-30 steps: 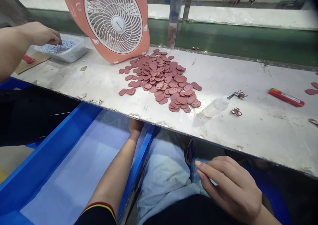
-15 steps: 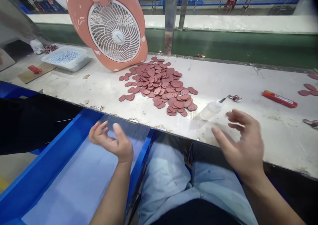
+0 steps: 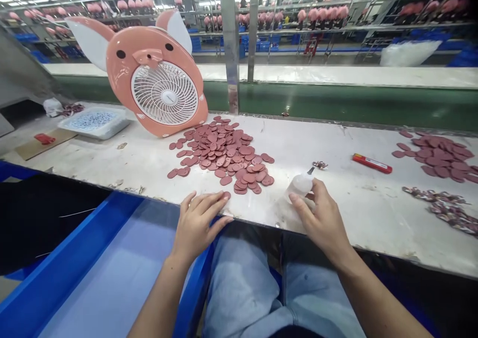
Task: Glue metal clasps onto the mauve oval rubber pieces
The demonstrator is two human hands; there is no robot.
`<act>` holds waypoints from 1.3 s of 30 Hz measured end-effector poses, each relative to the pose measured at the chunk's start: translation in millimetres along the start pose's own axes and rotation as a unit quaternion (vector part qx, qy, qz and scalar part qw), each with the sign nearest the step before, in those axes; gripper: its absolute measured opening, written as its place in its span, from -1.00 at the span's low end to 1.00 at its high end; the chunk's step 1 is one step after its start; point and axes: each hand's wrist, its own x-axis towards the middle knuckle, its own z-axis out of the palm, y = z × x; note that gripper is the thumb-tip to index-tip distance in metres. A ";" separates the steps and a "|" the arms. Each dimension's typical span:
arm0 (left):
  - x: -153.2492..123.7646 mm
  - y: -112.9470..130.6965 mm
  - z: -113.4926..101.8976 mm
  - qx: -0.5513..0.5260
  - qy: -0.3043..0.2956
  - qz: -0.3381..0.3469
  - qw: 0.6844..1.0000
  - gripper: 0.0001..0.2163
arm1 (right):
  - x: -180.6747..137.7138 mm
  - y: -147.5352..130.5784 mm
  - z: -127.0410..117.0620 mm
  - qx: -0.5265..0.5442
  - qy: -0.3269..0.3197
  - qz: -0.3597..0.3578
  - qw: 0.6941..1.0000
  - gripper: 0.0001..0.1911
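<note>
On the bench's front edge rests my left hand (image 3: 199,223), palm down with fingers stretched out; one fingertip touches a single reddish oval disc (image 3: 226,195). My right hand (image 3: 323,218) is closed around a clear squeeze bottle (image 3: 299,184) with a dark needle tip, tilted up to the right. Beyond my left hand spreads a heap of reddish oval discs (image 3: 227,149), some with small holes. The underside of the left fingers is hidden.
A pink pig-shaped fan (image 3: 157,91) stands behind the heap. Left of it are a white tray (image 3: 95,121) and a red clip-like piece (image 3: 45,139). To the right lie a red cutter-like stick (image 3: 371,164), more discs (image 3: 440,154) and small dark parts (image 3: 448,208). A blue bin (image 3: 74,263) sits below.
My left hand has moved from above the blue bin onto the bench edge, touching a disc. My right hand has closed on the squeeze bottle. The view has tilted up.
</note>
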 end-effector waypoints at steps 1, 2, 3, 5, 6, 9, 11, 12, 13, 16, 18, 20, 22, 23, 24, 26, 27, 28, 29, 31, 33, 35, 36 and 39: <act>-5.1 -1.2 1.1 -0.038 0.005 -0.009 0.999 -0.71 | -3.9 -0.6 -2.0 0.027 0.003 0.004 1.000 -0.57; -9.9 -0.5 2.7 -0.067 0.013 -0.020 0.997 -0.77 | -7.9 -1.7 -3.4 0.057 0.001 0.008 0.998 -0.58; -14.6 2.6 4.5 -0.084 0.024 -0.034 0.996 -0.82 | -12.1 -3.6 -4.2 0.089 -0.007 0.013 0.996 -0.59; -22.9 16.6 8.6 -0.105 0.059 -0.064 0.991 -0.83 | -20.5 -10.4 -3.6 0.151 -0.040 0.026 0.987 -0.63; -26.4 27.1 10.3 -0.126 0.077 -0.089 0.985 -0.82 | -24.6 -15.5 -2.5 0.178 -0.063 0.035 0.981 -0.64; -32.9 65.4 12.3 -0.264 0.083 -0.232 0.933 -0.84 | -34.6 -35.3 2.7 0.235 -0.142 0.064 0.959 -0.66; -33.8 89.2 11.2 -0.375 0.055 -0.325 0.866 -0.83 | -38.6 -47.5 6.4 0.267 -0.191 0.082 0.941 -0.65; -33.8 98.9 10.4 -0.419 0.044 -0.355 0.835 -0.82 | -39.8 -51.9 7.8 0.280 -0.207 0.092 0.933 -0.64; -33.9 107.0 9.7 -0.450 0.038 -0.372 0.811 -0.81 | -40.5 -54.8 8.8 0.291 -0.218 0.102 0.926 -0.63; -37.2 121.7 8.9 -0.522 0.046 -0.412 0.745 -0.79 | -40.8 -55.9 7.3 0.308 -0.235 0.131 0.912 -0.63; -43.0 124.1 9.3 -0.550 0.042 -0.438 0.710 -0.77 | -40.1 -53.4 2.4 0.317 -0.265 0.141 0.900 -0.64; -50.5 121.2 9.7 -0.573 0.009 -0.452 0.683 -0.74 | -39.2 -51.8 -4.7 0.329 -0.316 0.141 0.879 -0.66; -57.3 114.6 10.4 -0.611 -0.085 -0.449 0.647 -0.69 | -38.4 -53.4 -12.3 0.335 -0.370 0.132 0.856 -0.70; -59.6 110.7 11.0 -0.631 -0.155 -0.440 0.620 -0.65 | -38.3 -55.3 -15.6 0.333 -0.391 0.126 0.849 -0.73; -61.2 106.8 11.9 -0.648 -0.230 -0.427 0.587 -0.61 | -38.5 -57.7 -18.2 0.329 -0.408 0.120 0.843 -0.75; -62.0 100.7 15.2 -0.666 -0.350 -0.399 0.524 -0.57 | -40.5 -62.2 -21.3 0.317 -0.430 0.100 0.839 -0.79; -61.9 98.6 17.7 -0.673 -0.382 -0.389 0.500 -0.57 | -42.4 -63.3 -21.8 0.312 -0.437 0.092 0.839 -0.79; -61.7 97.4 20.8 -0.682 -0.400 -0.382 0.478 -0.58 | -44.8 -63.0 -21.9 0.307 -0.437 0.089 0.841 -0.78; -62.0 96.8 24.4 -0.694 -0.407 -0.378 0.458 -0.58 | -47.6 -61.3 -21.8 0.304 -0.428 0.091 0.846 -0.73; -64.7 97.3 32.4 -0.731 -0.397 -0.364 0.418 -0.59 | -53.3 -53.9 -22.8 0.297 -0.385 0.106 0.867 -0.60; -69.9 99.8 39.3 -0.786 -0.346 -0.335 0.387 -0.61 | -56.9 -44.4 -26.6 0.277 -0.337 0.112 0.893 -0.54; -75.3 104.1 42.7 -0.834 -0.249 -0.319 0.374 -0.71 | -57.8 -37.2 -33.4 0.227 -0.309 0.092 0.919 -0.61; -77.2 106.7 42.9 -0.848 -0.198 -0.323 0.372 -0.75 | -57.7 -35.1 -37.6 0.195 -0.298 0.078 0.931 -0.64; -78.4 114.4 39.3 -0.855 -0.074 -0.361 0.364 -0.79 | -59.6 -33.6 -50.0 0.123 -0.241 0.013 0.963 -0.67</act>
